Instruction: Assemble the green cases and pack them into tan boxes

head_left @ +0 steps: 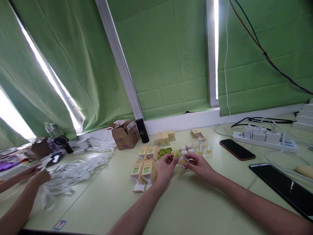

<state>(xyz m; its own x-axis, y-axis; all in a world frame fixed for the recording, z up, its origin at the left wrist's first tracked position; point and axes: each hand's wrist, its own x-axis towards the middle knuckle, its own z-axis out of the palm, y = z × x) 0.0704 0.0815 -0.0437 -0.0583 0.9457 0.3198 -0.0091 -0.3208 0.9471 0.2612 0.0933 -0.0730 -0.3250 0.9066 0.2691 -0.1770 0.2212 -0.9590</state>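
Observation:
Both my hands meet over the table around a small clear container (181, 161) with a light green top and something yellow inside. My left hand (166, 167) pinches it at the green end. My right hand (199, 165) closes its fingers on the clear end. Just behind them stand several clear containers (207, 150) with yellow bits in them, and several white caps (189, 147). Green square pieces (165, 151) lie beyond my left hand. To its left are open cream boxes (149, 169) with green labels, their flaps hanging out.
Closed small boxes (166, 138) and a black cylinder (142, 130) stand at the back by a cardboard box (126, 134). Two phones (237, 149) and a power strip (265, 138) with cables occupy the right. At left, another person's hands (40, 176) handle white straps (70, 173).

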